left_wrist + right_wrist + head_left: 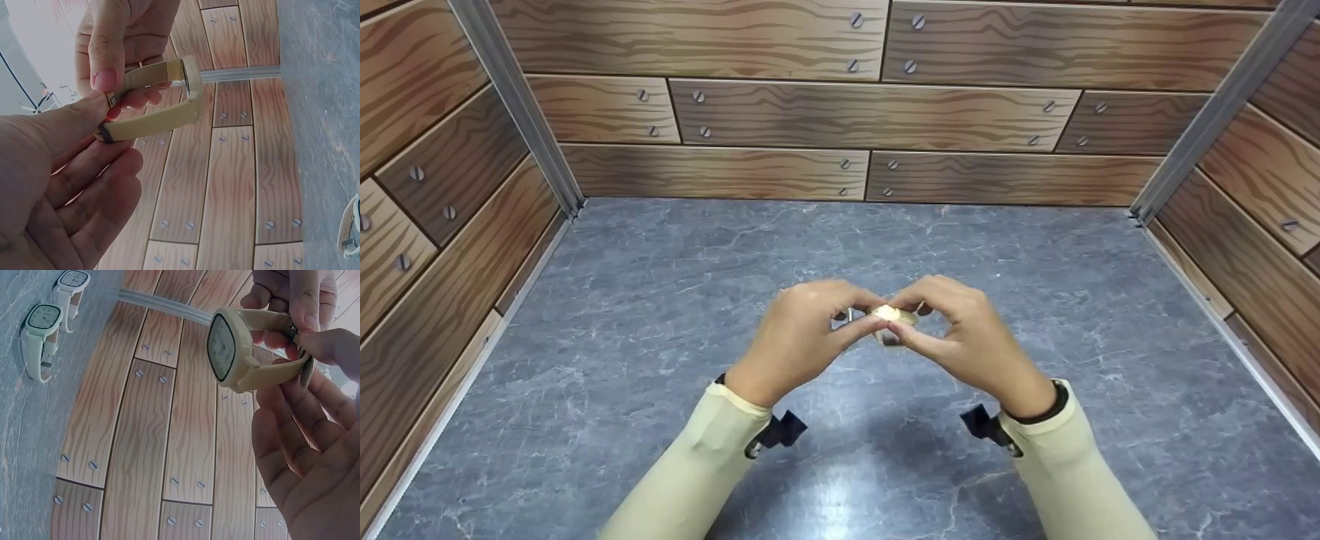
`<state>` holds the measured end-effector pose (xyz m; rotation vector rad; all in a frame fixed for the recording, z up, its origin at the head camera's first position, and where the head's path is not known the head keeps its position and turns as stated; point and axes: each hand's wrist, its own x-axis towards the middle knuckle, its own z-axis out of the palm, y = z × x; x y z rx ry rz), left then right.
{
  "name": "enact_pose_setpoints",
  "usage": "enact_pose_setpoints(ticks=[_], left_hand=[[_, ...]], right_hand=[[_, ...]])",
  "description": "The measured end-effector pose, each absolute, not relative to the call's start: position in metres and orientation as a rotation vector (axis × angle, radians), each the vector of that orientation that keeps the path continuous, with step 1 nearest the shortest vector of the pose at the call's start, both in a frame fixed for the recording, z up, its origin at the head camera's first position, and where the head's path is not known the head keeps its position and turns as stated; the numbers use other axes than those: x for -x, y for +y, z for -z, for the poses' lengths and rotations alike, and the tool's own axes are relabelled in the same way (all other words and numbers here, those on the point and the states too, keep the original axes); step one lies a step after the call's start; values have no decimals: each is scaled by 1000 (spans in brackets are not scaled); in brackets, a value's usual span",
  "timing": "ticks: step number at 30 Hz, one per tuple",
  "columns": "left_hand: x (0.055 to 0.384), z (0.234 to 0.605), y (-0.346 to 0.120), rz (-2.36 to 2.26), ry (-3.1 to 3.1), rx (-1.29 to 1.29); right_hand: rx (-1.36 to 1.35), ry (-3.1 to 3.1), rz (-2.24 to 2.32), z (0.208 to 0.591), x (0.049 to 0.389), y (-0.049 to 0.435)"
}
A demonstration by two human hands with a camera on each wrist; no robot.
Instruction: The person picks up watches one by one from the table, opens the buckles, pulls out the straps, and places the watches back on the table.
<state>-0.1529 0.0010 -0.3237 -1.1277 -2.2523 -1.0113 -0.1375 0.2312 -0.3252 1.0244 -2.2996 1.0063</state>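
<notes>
A cream wristwatch (901, 315) with a squarish case is held up between both hands, its strap bent into a loop. My left hand (802, 330) pinches the strap near its ends between thumb and fingers. My right hand (964, 330) pinches the same area from the other side, the two thumbs close together. In the left wrist view a small gold buckle (111, 100) shows beside the thumb tips. The watch dial (221, 347) faces away from the hands in the right wrist view. Fingers partly hide the strap ends, so whether they are fastened is unclear.
Two more watches appear in the right wrist view: a pale green one (45, 317) and a white one (73, 279). Part of a watch strap (344, 230) shows at the left wrist view's edge. Wood-patterned walls (780, 112) enclose the grey marbled surface (660, 300).
</notes>
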Motion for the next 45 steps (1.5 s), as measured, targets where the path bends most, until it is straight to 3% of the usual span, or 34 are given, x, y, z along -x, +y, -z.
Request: enact_pose_setpoints(ticks=[20,37,45], left_hand=[[155,330,3,765,-2345,1123],[159,332,2,966,-2160,1163],[159,333,3,800,-2228,1183]], right_hand=[[-1109,-2336,-774,328,140,234],[-1052,-2279,-854,325,141,241],[-1099,-2288,-649,326,141,241]])
